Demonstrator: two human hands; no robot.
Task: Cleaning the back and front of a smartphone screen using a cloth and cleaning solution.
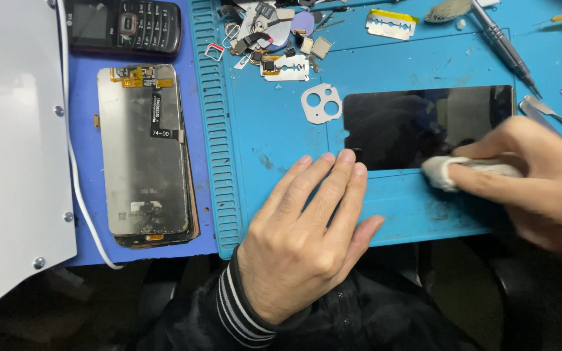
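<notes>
Phone [417, 123] laid flat on blue mat [281, 130], steadied at near-left corner by left hand [300, 234], fingers spread. White cloth wad [442, 172] pinched by right hand [535, 175], pressed on phone's near edge. Risk judged: glass scratched by grit; razor blade [391, 25] beyond phone.

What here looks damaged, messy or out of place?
Loose small parts and two bare razor blades lie scattered along the blue mat's top edge. The detached display panels stacked at left look scuffed and blotchy. The black phone that the hands wipe with a white cloth lies straight.
</notes>
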